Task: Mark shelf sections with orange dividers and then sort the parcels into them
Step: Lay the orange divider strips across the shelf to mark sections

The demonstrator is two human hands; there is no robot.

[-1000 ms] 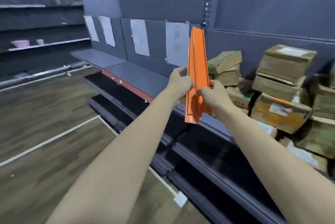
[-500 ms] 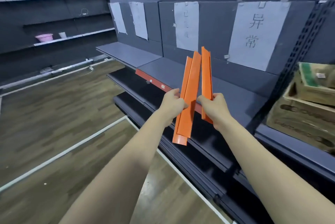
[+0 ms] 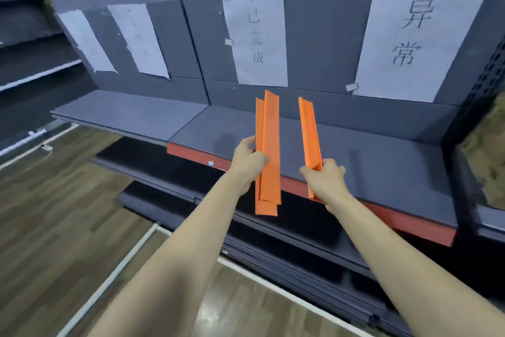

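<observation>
My left hand (image 3: 248,162) grips a stack of orange dividers (image 3: 268,129), at least two long strips lying one on the other, held upright in front of the shelf. My right hand (image 3: 325,178) holds a single orange divider (image 3: 308,129) near its lower end, a hand's width to the right of the stack. Both sets hover over the front edge of the grey shelf (image 3: 382,156), which has an orange-red front strip (image 3: 410,220). Parcels (image 3: 486,156) show only as a blurred brown patch at the far right edge.
Paper labels hang on the shelf's back panel: one (image 3: 257,36) behind the left stack, one (image 3: 415,36) to the right, two more (image 3: 136,39) further left. Darker lower shelves (image 3: 287,241) jut out below. A wooden floor with white lines (image 3: 114,276) lies at the left.
The view has swung left from the parcels to the bare labelled shelf. My hands have split the bundle: the right hand pulled one divider away to the right, and the left keeps the rest.
</observation>
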